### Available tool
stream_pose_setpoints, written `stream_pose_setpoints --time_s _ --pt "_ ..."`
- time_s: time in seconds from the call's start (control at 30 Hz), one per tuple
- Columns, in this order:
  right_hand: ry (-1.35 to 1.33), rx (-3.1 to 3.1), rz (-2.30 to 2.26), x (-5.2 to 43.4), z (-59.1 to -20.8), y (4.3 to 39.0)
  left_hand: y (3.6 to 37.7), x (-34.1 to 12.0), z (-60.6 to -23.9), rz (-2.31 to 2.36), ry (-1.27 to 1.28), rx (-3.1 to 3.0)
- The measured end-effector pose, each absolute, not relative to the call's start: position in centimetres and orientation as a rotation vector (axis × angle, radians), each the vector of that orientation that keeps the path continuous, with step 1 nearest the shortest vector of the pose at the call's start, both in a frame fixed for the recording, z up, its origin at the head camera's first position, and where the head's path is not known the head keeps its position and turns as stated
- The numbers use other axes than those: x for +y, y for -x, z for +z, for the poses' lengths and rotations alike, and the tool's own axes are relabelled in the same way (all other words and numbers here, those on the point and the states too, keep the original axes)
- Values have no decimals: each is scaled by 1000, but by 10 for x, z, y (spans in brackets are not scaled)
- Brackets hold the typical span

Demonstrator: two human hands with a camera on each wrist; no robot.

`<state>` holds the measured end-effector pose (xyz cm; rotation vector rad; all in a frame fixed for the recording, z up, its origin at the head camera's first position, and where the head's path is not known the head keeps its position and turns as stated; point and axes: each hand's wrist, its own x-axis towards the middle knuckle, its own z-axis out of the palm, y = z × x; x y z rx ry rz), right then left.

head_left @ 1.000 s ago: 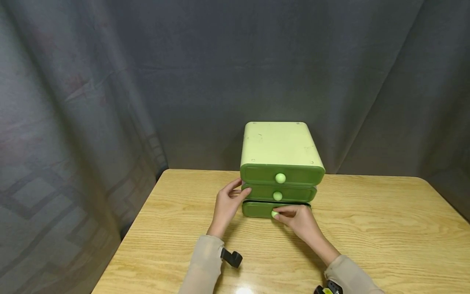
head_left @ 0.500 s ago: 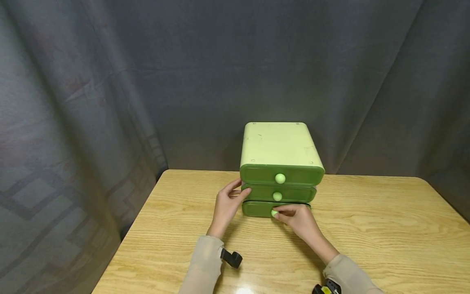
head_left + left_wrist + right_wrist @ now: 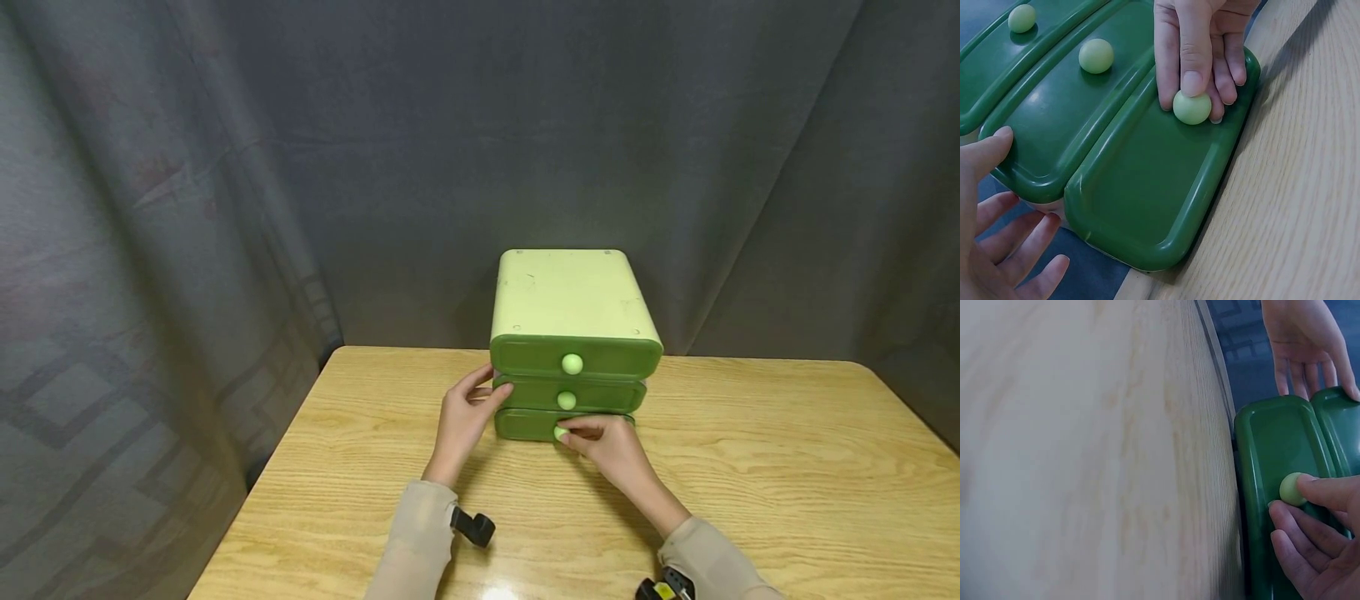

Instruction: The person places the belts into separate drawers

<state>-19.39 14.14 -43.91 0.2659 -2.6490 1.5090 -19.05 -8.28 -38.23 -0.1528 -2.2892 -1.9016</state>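
Note:
A small drawer cabinet with a pale yellow-green top and three green drawers stands on the table. With thumb and fingers, my right hand pinches the round light-green knob of the bottom drawer. That drawer's front sits close under the middle drawer. My left hand is at the cabinet's left side. Its thumb rests on the middle drawer's front, and its fairly straight fingers lie along the side, as the left wrist view shows. The top drawer juts out slightly above the others.
The wood-grain table extends on both sides of the cabinet and in front of it. A dark grey curtain hangs behind the table and along its left. Black straps with small devices are worn at the wrists.
The bottom drawer has slid slightly inward, with my right hand on its knob, and the dark gap above its front has narrowed away. My left hand has stayed in place.

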Motion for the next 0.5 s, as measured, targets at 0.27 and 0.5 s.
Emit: stream_pose_setpoints --time_s 0.27,0.5 --pt "-369 -2643 1523 145 -437 187 213 -83 -410 -1902 147 -2261" --pt "-433 -2659 1570 148 -438 178 216 -82 -422 -1878 140 -2259"
